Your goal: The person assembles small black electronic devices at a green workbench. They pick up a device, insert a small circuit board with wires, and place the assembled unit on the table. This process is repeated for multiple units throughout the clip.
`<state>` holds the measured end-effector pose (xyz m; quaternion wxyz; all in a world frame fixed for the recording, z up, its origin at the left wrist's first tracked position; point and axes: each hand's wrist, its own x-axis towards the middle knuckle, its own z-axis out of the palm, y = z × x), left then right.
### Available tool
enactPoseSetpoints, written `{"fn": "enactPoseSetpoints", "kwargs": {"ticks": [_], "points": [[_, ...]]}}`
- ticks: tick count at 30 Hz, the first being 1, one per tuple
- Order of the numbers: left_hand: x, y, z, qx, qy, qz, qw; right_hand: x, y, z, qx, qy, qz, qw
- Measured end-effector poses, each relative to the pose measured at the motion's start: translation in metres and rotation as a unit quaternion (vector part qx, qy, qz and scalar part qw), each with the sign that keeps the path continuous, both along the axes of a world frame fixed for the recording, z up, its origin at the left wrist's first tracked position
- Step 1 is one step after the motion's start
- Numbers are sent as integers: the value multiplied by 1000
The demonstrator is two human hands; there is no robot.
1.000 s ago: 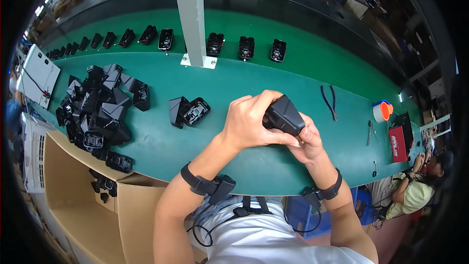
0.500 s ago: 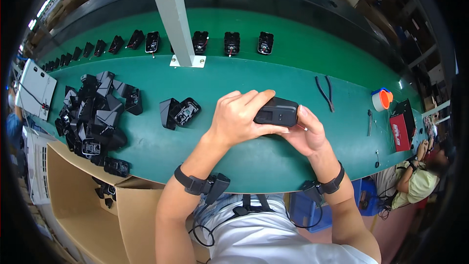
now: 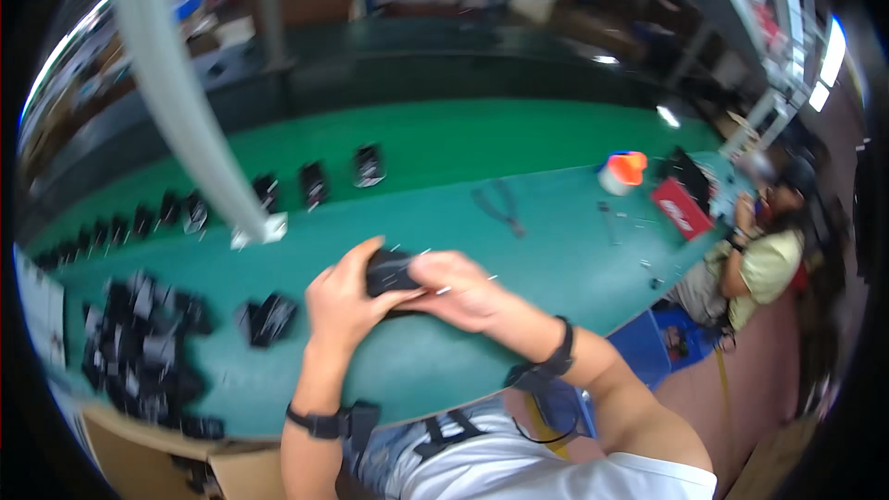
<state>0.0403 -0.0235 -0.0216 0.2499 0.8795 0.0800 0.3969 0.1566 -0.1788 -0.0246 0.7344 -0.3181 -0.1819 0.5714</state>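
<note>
A black plastic housing (image 3: 389,271), box-shaped and blurred by motion, is held above the green table between both my hands. My left hand (image 3: 347,292) wraps round its left side, thumb along the near edge. On its right side my right hand (image 3: 458,287) is closed, with fingers partly hidden beneath. A small white tip, perhaps a wire connector, shows near the right fingers. To the left of my hands, a pair of black housing parts (image 3: 267,318) lies on the table.
A heap of black housings (image 3: 143,347) covers the table's left end, above a cardboard box (image 3: 139,449). More housings (image 3: 313,185) line the green strip behind a grey post (image 3: 190,102). Pliers (image 3: 500,208), an orange-and-white container (image 3: 620,174) and a red box (image 3: 682,208) lie rightward; a co-worker (image 3: 755,264) sits beyond.
My view has swung, bringing more of the room and the co-worker into sight. Both hands still hold the housing, which now appears further left and lower in the picture.
</note>
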Motion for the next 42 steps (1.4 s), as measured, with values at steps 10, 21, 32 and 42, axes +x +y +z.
{"fn": "enactPoseSetpoints", "kwargs": {"ticks": [10,21,32,42], "points": [[-14,8,4,-42,91,0,995,10,23,46,-18,-390,34,920],[-61,57,14,19,412,204,888,182,100,8,-232,-815,-145,510],[-83,83,17,-102,449,199,865,184,92,-9,-283,-855,-71,428],[-70,72,-2,-40,350,197,915,34,26,4,-64,-855,50,512]]}}
